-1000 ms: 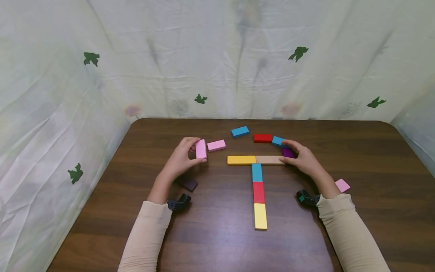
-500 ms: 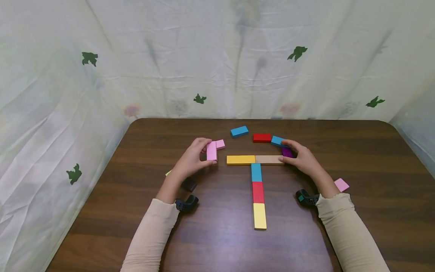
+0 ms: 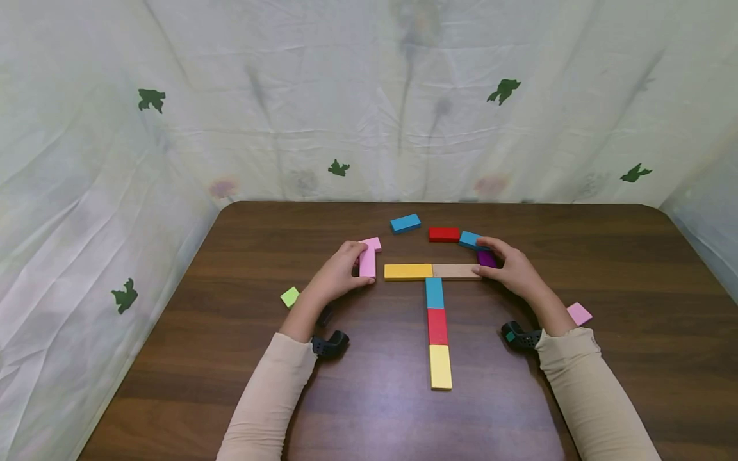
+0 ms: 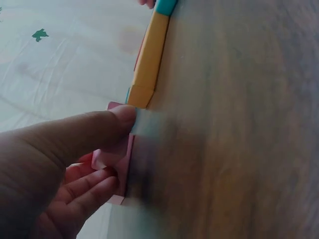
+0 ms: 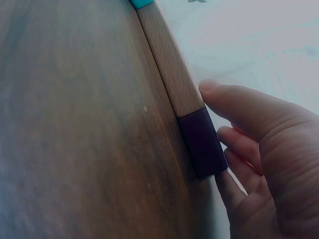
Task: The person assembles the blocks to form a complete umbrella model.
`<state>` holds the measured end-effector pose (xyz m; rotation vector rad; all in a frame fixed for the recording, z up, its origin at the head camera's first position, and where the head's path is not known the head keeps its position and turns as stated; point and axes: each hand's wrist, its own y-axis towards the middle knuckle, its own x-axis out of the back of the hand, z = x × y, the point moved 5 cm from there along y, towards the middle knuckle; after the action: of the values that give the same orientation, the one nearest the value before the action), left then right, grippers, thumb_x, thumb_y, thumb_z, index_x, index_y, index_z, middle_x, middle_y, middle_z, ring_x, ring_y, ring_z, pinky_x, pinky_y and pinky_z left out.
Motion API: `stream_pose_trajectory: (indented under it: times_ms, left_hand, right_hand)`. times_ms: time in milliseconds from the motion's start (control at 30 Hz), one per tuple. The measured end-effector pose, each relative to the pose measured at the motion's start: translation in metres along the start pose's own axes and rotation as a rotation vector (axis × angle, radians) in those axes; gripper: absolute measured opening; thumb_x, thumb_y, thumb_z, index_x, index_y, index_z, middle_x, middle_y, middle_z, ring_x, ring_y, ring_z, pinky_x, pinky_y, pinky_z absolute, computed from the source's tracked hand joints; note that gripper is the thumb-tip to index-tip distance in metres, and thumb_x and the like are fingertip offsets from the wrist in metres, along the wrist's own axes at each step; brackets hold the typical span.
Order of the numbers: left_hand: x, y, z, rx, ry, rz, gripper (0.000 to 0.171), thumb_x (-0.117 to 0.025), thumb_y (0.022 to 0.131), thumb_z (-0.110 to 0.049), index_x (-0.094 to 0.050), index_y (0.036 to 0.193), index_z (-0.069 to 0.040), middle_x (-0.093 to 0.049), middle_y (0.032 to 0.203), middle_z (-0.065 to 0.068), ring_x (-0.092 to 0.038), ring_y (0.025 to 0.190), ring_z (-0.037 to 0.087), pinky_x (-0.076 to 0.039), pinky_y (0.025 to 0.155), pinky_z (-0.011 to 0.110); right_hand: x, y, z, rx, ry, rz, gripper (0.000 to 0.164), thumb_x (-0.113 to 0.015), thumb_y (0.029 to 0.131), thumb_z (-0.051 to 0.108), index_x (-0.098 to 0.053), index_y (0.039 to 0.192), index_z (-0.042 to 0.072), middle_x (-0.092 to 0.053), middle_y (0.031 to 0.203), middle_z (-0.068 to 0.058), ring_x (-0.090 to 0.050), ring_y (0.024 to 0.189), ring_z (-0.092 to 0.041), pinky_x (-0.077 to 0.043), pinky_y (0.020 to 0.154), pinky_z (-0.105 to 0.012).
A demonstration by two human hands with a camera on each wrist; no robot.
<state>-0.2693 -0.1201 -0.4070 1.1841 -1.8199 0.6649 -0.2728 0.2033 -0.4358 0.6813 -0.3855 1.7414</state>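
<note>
Pinched between the thumb and fingers of my left hand [image 3: 339, 275] is a pink block [image 3: 368, 261], left of the yellow-orange block [image 3: 407, 272] with a narrow gap. Part of another pink block [image 3: 375, 242] shows behind it. My right hand [image 3: 515, 274] is curled about a purple block [image 3: 487, 258] at the right end of the plain wooden block [image 3: 455, 272]. In the right wrist view the purple block [image 5: 203, 144] meets the wooden block's end. The thumb lies over that corner; the fingers are partly hidden behind the purple block.
A column of blue [image 3: 435, 292], red [image 3: 437, 326] and pale yellow [image 3: 441, 367] blocks runs toward me from the row. Behind lie blue [image 3: 405, 223], red [image 3: 444, 234] and another blue block [image 3: 470, 239]. Light green [image 3: 290, 296] and pink [image 3: 579, 314] blocks lie outward.
My left hand has carried the pink block right, close to the yellow-orange block's left end. The light green block has come into view behind that forearm. My right hand stays in place.
</note>
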Motion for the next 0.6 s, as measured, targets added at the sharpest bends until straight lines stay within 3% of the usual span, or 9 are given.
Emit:
stream_pose_trajectory:
  times_ms: [300, 600]
  left_hand:
    - [-0.008, 0.002, -0.002, 0.020, 0.021, 0.035, 0.069, -0.072, 0.076, -0.028, -0.041, 0.132, -0.001, -0.037, 0.128, 0.015, -0.044, 0.112, 0.027, -0.035, 0.095, 0.038]
    - [-0.012, 0.004, -0.003, -0.009, 0.039, 0.028, 0.068, -0.073, 0.076, -0.028, -0.043, 0.131, -0.002, -0.037, 0.125, 0.015, -0.046, 0.104, 0.025, -0.038, 0.092, 0.036]
  right_hand:
    - [0.000, -0.001, 0.000, 0.007, -0.004, -0.006, 0.064, -0.068, 0.080, 0.030, -0.041, 0.132, 0.003, -0.042, 0.131, -0.018, -0.034, 0.122, -0.036, -0.027, 0.098, -0.049]
    - [0.000, -0.001, 0.001, 0.004, 0.003, 0.001, 0.064, -0.069, 0.080, 0.028, -0.041, 0.132, 0.004, -0.042, 0.131, -0.017, -0.034, 0.123, -0.036, -0.027, 0.098, -0.049]
